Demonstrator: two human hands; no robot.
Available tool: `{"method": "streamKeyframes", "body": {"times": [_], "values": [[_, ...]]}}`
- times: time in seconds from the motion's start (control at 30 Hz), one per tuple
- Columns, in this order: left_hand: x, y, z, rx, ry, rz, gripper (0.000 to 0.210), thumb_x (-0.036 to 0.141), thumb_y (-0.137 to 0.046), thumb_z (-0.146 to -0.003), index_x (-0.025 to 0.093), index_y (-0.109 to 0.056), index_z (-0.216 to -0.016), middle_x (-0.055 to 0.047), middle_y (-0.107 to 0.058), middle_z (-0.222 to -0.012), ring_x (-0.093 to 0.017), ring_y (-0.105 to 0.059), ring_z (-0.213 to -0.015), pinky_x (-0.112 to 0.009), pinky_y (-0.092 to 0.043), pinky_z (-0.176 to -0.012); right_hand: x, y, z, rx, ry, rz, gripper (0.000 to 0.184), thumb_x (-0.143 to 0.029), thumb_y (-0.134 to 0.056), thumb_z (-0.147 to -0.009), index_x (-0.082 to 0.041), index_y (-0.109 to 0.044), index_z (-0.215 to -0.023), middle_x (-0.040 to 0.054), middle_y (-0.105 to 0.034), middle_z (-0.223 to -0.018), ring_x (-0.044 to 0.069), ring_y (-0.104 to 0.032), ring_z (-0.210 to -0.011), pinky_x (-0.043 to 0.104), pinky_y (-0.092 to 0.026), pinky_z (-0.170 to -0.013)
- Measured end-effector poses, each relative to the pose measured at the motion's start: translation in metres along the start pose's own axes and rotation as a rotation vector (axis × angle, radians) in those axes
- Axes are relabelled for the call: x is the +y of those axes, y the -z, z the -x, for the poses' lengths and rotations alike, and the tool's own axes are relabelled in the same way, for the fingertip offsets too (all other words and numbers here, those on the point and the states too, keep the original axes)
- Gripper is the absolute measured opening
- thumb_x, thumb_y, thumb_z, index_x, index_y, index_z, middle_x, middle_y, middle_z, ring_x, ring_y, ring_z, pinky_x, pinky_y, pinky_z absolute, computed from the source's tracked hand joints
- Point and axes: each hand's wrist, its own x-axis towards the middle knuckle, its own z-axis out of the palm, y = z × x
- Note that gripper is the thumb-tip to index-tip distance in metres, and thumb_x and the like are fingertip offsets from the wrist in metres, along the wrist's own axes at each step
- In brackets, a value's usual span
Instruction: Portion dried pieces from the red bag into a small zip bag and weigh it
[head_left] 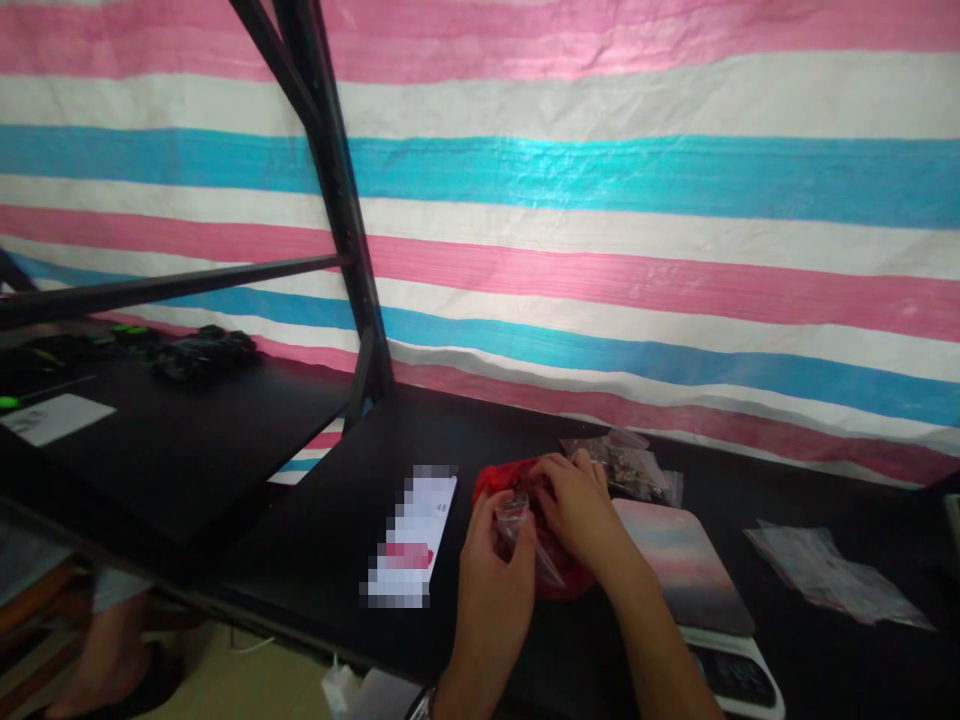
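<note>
My left hand (495,550) is closed on a small clear plastic bag (513,515), thumb and fingers around its upper part. The clear bag is over the mouth of a red plastic bag (564,580) lying on the black table. My right hand (577,505) bends down over the red bag's opening from the right, its fingers curled; the fingertips are partly hidden, and what they pinch is too small to make out. Right beside that hand is a digital scale (679,560) with a shiny top plate. Behind it lie filled clear bags (634,468) of small parts.
Flat clear bags (836,575) lie right of the scale. A white paper (412,540), partly pixelated, is to the left. A black metal frame post (349,230) rises behind, before a striped sheet (637,180). Dark coiled items (202,352) sit on the left table; a person's leg (112,640) shows below.
</note>
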Motion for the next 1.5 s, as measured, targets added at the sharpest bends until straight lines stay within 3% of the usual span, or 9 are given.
{"method": "streamKeyframes", "body": {"times": [0.1,0.17,0.27,0.43,0.8,1.0,1.27,1.37,1.5], "values": [[0.0,0.0,0.0,0.068,-0.046,-0.011,0.032,0.041,-0.068,-0.091,0.019,-0.07,-0.114,-0.012,-0.073,-0.119,-0.028,-0.073,-0.112,-0.044,-0.057,-0.103,0.01,-0.001,-0.007,-0.031,0.005,-0.01,0.022,-0.013,-0.056,-0.097,-0.023,-0.075,-0.096,0.0065,-0.078,-0.112,0.03,-0.054,-0.107,0.041,-0.033,-0.09],[0.002,0.0,0.006,0.096,-0.088,-0.049,0.028,0.038,-0.068,-0.09,0.019,-0.071,-0.11,-0.011,-0.072,-0.117,-0.027,-0.072,-0.111,-0.045,-0.057,-0.102,0.017,-0.001,-0.009,-0.022,0.027,-0.029,0.02,-0.013,-0.058,-0.095,-0.023,-0.075,-0.094,0.0059,-0.078,-0.119,0.03,-0.054,-0.109,0.041,-0.033,-0.092],[0.007,-0.001,0.019,0.04,-0.077,-0.083,0.027,0.036,-0.065,-0.091,0.019,-0.072,-0.111,-0.011,-0.071,-0.115,-0.026,-0.073,-0.106,-0.043,-0.06,-0.096,0.021,-0.002,-0.011,-0.035,0.081,-0.054,0.022,-0.008,-0.057,-0.093,-0.022,-0.075,-0.094,0.0049,-0.076,-0.131,0.028,-0.056,-0.109,0.041,-0.034,-0.093],[0.011,-0.003,0.03,-0.111,-0.007,-0.13,0.024,0.035,-0.066,-0.091,0.019,-0.073,-0.108,-0.009,-0.075,-0.106,-0.026,-0.076,-0.096,-0.04,-0.062,-0.084,0.019,0.001,-0.012,-0.077,0.091,-0.046,0.017,-0.01,-0.065,-0.089,-0.021,-0.073,-0.098,0.0055,-0.076,-0.123,0.028,-0.056,-0.109,0.04,-0.035,-0.093],[0.011,-0.012,0.029,-0.097,0.003,-0.171,0.03,0.034,-0.068,-0.089,0.02,-0.074,-0.115,-0.011,-0.076,-0.113,-0.029,-0.075,-0.104,-0.045,-0.061,-0.094,0.038,0.016,0.004,-0.11,-0.071,0.085,0.004,-0.026,-0.077,-0.092,-0.023,-0.075,-0.091,0.0072,-0.074,-0.107,0.031,-0.061,-0.112,0.042,-0.035,-0.093],[0.009,-0.016,0.026,-0.02,-0.001,-0.16,0.029,0.038,-0.065,-0.092,0.021,-0.072,-0.115,-0.011,-0.074,-0.114,-0.028,-0.074,-0.106,-0.047,-0.061,-0.096,0.037,0.011,0.008,-0.108,-0.036,0.016,0.009,-0.029,-0.075,-0.095,-0.022,-0.073,-0.091,0.0067,-0.074,-0.105,0.029,-0.064,-0.107,0.041,-0.035,-0.091],[-0.011,-0.014,0.022,0.249,-0.187,-0.384,0.029,0.043,-0.072,-0.089,0.025,-0.077,-0.111,-0.014,-0.062,-0.126,-0.036,-0.06,-0.124,-0.063,-0.052,-0.107,0.041,0.02,0.016,-0.114,-0.085,0.063,0.008,-0.028,-0.078,-0.09,-0.024,-0.072,-0.091,0.0068,-0.076,-0.104,0.032,-0.062,-0.108,0.04,-0.035,-0.09],[-0.014,-0.016,0.018,0.195,-0.123,-0.301,0.028,0.042,-0.071,-0.089,0.023,-0.077,-0.109,-0.015,-0.065,-0.129,-0.036,-0.062,-0.126,-0.061,-0.051,-0.111,0.035,0.015,0.014,-0.111,-0.094,-0.005,0.008,-0.031,-0.076,-0.093,-0.024,-0.072,-0.094,0.0068,-0.077,-0.105,0.03,-0.064,-0.106,0.039,-0.035,-0.09],[-0.003,-0.015,0.01,0.032,0.12,-0.055,0.04,0.049,-0.069,-0.09,0.018,-0.073,-0.114,-0.012,-0.076,-0.111,-0.028,-0.074,-0.103,-0.047,-0.059,-0.097,0.026,0.008,0.009,-0.103,-0.112,-0.083,0.011,-0.033,-0.073,-0.098,-0.023,-0.074,-0.096,0.0069,-0.079,-0.101,0.029,-0.066,-0.102,0.036,-0.036,-0.086]]}}
